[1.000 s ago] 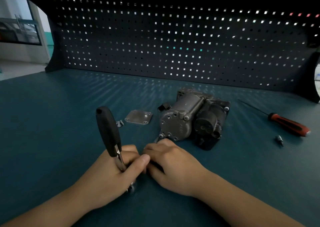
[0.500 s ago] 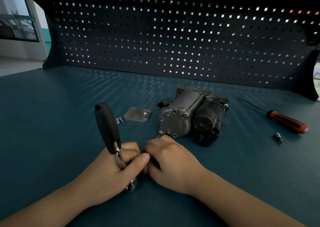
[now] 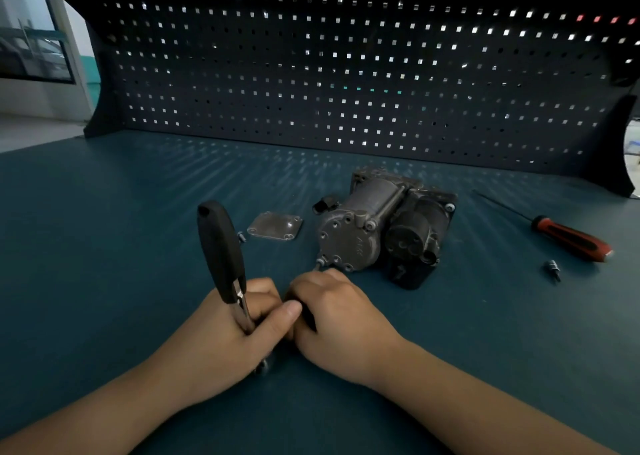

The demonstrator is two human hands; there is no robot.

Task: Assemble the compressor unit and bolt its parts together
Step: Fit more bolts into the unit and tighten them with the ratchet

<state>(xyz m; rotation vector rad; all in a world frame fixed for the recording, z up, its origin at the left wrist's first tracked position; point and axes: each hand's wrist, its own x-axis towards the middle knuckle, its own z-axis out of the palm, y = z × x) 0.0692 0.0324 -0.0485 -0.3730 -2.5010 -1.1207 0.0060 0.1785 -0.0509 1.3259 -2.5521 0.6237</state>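
Note:
The grey compressor unit (image 3: 377, 232) lies on the blue-green bench mat, its round end cap facing me. A square metal cover plate (image 3: 275, 227) lies flat to its left, with a small bolt (image 3: 241, 236) beside it. My left hand (image 3: 221, 336) grips the metal shank of a ratchet wrench (image 3: 220, 250), whose black handle stands upright and whose head is down at the mat. My right hand (image 3: 341, 323) is curled against the left, holding a dark tool part (image 3: 309, 317) that is mostly hidden. A thin metal tip (image 3: 317, 266) pokes out toward the compressor.
A red and black screwdriver (image 3: 571, 238) lies at the right, with a small socket bit (image 3: 553, 269) just in front of it. A dark pegboard wall (image 3: 346, 73) closes off the back of the bench.
Only the view has shifted slightly. Both hands stay pressed together in the same grip, and the parts on the mat have not moved.

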